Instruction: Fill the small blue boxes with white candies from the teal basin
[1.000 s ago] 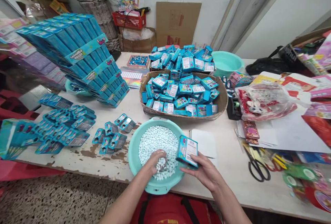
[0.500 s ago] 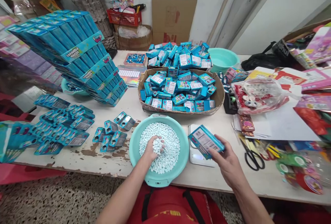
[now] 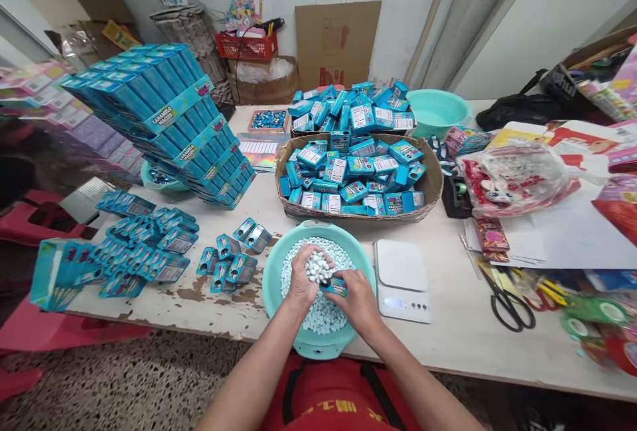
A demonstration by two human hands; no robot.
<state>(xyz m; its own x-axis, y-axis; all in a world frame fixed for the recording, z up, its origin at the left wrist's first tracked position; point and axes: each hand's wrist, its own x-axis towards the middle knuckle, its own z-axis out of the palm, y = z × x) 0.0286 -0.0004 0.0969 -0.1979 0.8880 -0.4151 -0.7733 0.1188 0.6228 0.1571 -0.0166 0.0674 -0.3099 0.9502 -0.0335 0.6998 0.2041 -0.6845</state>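
My left hand [image 3: 304, 278] is cupped around a heap of small white candies [image 3: 317, 266] above the turquoise basin [image 3: 273, 285]. In my right hand [image 3: 357, 302] is a small blue candy box [image 3: 336, 286], tipped toward the left hand, its end close to the candies. The fingers partly hide this box. More pale candies [image 3: 323, 319] fill the basin below both hands. Just right of the basin lies a white digital scale [image 3: 401, 268] with a lit display and a bare plate.
A cardboard box [image 3: 358, 213] piled with blue candy boxes stands behind the basin. Several small boxes [image 3: 241, 268] are at the left, near a tall leaning stack of display trays [image 3: 174, 126]. Black scissors [image 3: 512, 305] and a plastic bag of red items [image 3: 517, 179] lie right.
My right hand has brought the blue candy box left from over the scale to the basin. My left hand has lifted its candies slightly, and the view has shifted a little.
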